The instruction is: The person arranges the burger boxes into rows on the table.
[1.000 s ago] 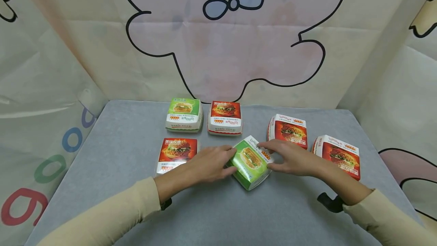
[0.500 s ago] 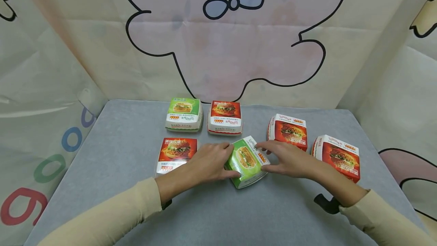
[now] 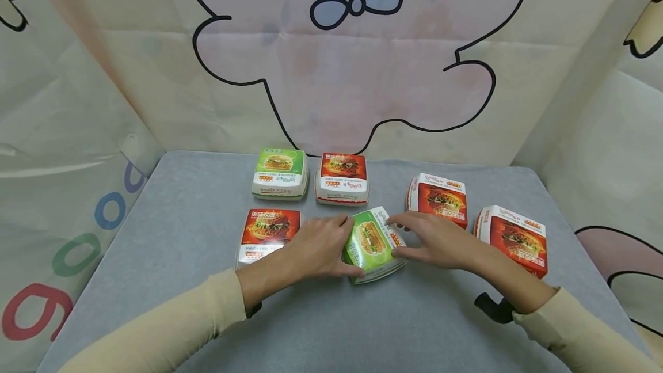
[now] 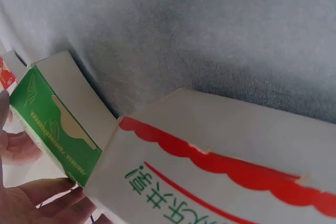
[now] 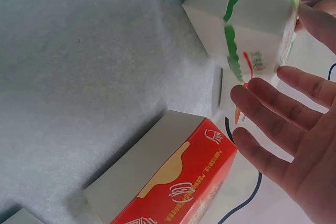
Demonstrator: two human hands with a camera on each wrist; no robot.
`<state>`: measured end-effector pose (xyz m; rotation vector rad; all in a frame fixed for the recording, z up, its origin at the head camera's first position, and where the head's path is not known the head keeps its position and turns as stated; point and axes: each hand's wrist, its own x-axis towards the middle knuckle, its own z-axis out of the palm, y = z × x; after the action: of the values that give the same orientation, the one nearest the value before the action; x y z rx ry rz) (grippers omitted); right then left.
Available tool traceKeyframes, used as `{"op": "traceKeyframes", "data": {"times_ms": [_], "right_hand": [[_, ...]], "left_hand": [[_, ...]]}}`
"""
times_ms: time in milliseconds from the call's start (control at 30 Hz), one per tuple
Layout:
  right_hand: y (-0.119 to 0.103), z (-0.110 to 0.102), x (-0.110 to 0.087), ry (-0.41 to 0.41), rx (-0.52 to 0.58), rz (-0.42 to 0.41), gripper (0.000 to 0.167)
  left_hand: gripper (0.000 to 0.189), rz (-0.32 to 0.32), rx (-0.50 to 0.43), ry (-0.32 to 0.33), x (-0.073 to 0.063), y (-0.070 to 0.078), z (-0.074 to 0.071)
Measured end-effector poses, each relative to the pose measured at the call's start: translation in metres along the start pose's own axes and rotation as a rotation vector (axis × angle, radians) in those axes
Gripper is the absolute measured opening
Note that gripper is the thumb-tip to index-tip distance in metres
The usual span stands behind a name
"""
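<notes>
Between the two hands lies a green and white burger box (image 3: 370,240), turned slightly on the cloth. My left hand (image 3: 320,246) grips its left side, fingers at the far end and thumb at the near corner. My right hand (image 3: 435,240) touches the opposite side with thumb and forefinger; in the right wrist view the other fingers (image 5: 268,114) are spread and fairly straight. Left of the green box is a red burger box (image 3: 270,226), partly covered by the left hand and wrist. Its white side with a red scalloped band fills the near part of the left wrist view.
Behind, a second green box (image 3: 279,174) and a red box (image 3: 342,178) stand side by side. Two more red boxes, one (image 3: 440,200) behind the right hand and another (image 3: 513,240) beyond the right forearm, sit at an angle. Grey cloth (image 3: 331,327) covers the table.
The green box between the hands has shifted a little left and turned so that its near edge lies straighter. Both hands stay at its sides; the right has moved slightly left with it.
</notes>
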<state>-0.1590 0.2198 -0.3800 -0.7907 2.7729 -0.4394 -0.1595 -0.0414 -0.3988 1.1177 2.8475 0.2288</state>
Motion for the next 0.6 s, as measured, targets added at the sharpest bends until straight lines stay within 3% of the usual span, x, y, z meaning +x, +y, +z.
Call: {"op": "traceKeyframes", "data": {"times_ms": [300, 600], "right_hand": [[0.003, -0.004, 0.018, 0.051, 0.095, -0.050, 0.055], [0.002, -0.006, 0.028, -0.074, 0.212, -0.120, 0.044]], "left_hand": [[0.096, 0.027, -0.008, -0.074, 0.001, -0.003, -0.006], [0.096, 0.035, -0.066, -0.141, 0.004, -0.007, -0.009]]}}
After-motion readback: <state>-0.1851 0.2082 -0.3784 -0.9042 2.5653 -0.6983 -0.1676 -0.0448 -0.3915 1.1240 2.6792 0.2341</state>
